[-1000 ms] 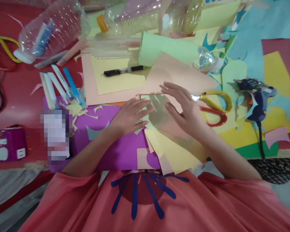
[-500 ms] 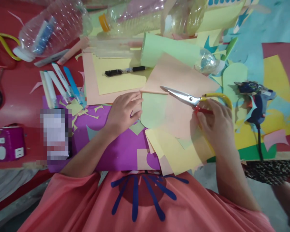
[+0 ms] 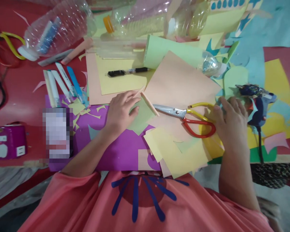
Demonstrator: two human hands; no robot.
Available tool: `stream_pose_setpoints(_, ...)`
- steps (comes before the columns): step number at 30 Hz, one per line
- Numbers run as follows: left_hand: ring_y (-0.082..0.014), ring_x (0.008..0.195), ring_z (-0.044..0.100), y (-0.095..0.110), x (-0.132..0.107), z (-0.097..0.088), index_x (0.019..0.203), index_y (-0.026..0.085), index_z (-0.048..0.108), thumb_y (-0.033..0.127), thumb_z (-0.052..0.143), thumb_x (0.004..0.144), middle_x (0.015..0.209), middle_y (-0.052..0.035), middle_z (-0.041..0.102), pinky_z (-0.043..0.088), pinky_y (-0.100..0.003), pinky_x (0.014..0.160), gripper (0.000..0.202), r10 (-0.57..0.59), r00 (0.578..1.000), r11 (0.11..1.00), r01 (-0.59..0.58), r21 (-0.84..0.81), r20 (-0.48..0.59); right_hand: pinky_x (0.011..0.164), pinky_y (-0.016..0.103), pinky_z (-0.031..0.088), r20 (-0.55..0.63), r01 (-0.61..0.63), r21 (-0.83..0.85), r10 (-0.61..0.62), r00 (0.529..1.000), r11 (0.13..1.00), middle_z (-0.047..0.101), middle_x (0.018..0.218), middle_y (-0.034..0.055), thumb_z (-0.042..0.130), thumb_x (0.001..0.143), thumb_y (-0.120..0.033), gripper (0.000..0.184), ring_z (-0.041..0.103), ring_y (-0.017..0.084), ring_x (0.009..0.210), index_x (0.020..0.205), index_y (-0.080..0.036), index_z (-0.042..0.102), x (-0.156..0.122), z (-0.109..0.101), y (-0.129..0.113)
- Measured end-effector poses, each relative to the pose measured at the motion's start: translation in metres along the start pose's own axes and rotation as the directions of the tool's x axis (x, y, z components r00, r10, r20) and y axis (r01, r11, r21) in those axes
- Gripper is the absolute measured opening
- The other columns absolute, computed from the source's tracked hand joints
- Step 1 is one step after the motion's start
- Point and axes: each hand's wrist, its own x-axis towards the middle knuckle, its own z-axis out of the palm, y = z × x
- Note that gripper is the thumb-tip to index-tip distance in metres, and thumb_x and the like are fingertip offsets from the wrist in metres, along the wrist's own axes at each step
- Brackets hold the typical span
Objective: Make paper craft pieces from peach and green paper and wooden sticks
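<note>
My left hand (image 3: 122,108) pinches a pale green paper piece (image 3: 141,117) that has narrow peach strips (image 3: 149,103) along its upper edges. Scissors (image 3: 177,113) with one yellow and one red handle lie to the right of that piece, blades pointing left, on a peach paper sheet (image 3: 181,79). Beside the handles is my right hand (image 3: 232,117), fingers spread and palm down, with nothing in its grip. Its thumb side is close to the yellow handle; whether they touch, I cannot tell. Loose yellow papers (image 3: 181,158) lie nearer to me.
A glue gun (image 3: 258,106) sits right of my right hand. Beyond are a black pen (image 3: 127,71), a green paper-wrapped bottle (image 3: 174,53) and clear plastic bottles (image 3: 60,32). Several markers (image 3: 61,82), a phone (image 3: 58,133) and a purple box (image 3: 9,141) stand on the left.
My right hand has let go of the scissors and moved right; they now lie lower and further left. The green piece in my left hand has turned, its peach strip now slanting down to the right.
</note>
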Motion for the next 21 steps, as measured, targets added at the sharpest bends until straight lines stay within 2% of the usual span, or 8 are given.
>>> stream_pose_setpoints(7, -0.025, 0.105, 0.064, -0.001, -0.001, 0.0, 0.109, 0.025, 0.066, 0.02, 0.054, 0.088, 0.113, -0.0059, 0.07, 0.049, -0.041, 0.086, 0.024, -0.023, 0.999, 0.999, 0.024, 0.028, -0.049, 0.106, 0.051, 0.041, -0.071, 0.027, 0.054, -0.024, 0.997, 0.998, 0.063, 0.132, 0.0189, 0.036, 0.091, -0.048, 0.056, 0.056, 0.034, 0.125, 0.122, -0.014, 0.067, -0.006, 0.001, -0.004)
stream_pose_setpoints(11, -0.0258, 0.106, 0.063, -0.007, 0.0, 0.0, 0.11, 0.026, 0.066, 0.021, 0.056, 0.087, 0.114, -0.0056, 0.07, 0.047, -0.043, 0.088, 0.025, -0.075, 0.996, 0.997, 0.076, 0.023, -0.054, 0.107, 0.051, 0.041, -0.073, 0.091, 0.042, -0.087, 0.993, 0.995, 0.062, 0.131, 0.0228, 0.036, 0.092, -0.051, 0.061, 0.054, 0.036, 0.126, 0.125, -0.008, 0.064, -0.009, 0.0, -0.003)
stream_pose_setpoints(14, -0.0274, 0.11, 0.06, -0.008, 0.001, -0.001, 0.11, 0.025, 0.066, 0.022, 0.057, 0.086, 0.119, -0.0071, 0.067, 0.045, -0.044, 0.093, 0.025, -0.111, 0.993, 0.994, 0.112, 0.013, -0.041, 0.103, 0.053, 0.044, -0.132, 0.168, 0.035, -0.162, 0.978, 0.985, 0.062, 0.129, 0.0232, 0.038, 0.094, -0.05, 0.059, 0.056, 0.036, 0.123, 0.131, -0.01, 0.06, -0.01, -0.004, 0.003)
stream_pose_setpoints(17, -0.0288, 0.118, 0.056, -0.003, 0.002, -0.005, 0.112, 0.025, 0.065, 0.025, 0.054, 0.089, 0.126, -0.0086, 0.063, 0.042, -0.046, 0.099, 0.026, -0.135, 0.99, 0.991, 0.134, -0.025, -0.048, 0.098, 0.055, 0.048, -0.235, 0.338, 0.063, -0.315, 0.92, 0.939, 0.062, 0.129, 0.0183, 0.047, 0.094, -0.041, 0.05, 0.06, 0.034, 0.119, 0.141, -0.022, 0.051, -0.014, -0.015, -0.002)
stream_pose_setpoints(19, -0.0289, 0.119, 0.055, 0.001, 0.001, -0.009, 0.112, 0.025, 0.066, 0.031, 0.051, 0.092, 0.126, -0.0095, 0.063, 0.04, -0.047, 0.102, 0.026, -0.121, 0.989, 0.99, 0.113, -0.083, -0.091, 0.098, 0.054, 0.049, -0.275, 0.459, 0.112, -0.416, 0.867, 0.881, 0.062, 0.131, 0.0149, 0.053, 0.093, -0.03, 0.054, 0.061, 0.032, 0.118, 0.146, -0.027, 0.044, -0.018, -0.027, -0.016)
stream_pose_setpoints(21, -0.026, 0.113, 0.059, 0.006, 0.0, -0.012, 0.112, 0.024, 0.066, 0.038, 0.048, 0.094, 0.118, -0.0094, 0.066, 0.044, -0.044, 0.099, 0.029, -0.091, 0.988, 0.978, 0.065, -0.199, -0.126, 0.1, 0.051, 0.049, -0.263, 0.553, 0.159, -0.505, 0.822, 0.817, 0.06, 0.134, 0.0143, 0.057, 0.091, -0.024, 0.061, 0.059, 0.032, 0.121, 0.149, -0.026, 0.04, -0.022, -0.037, -0.035)
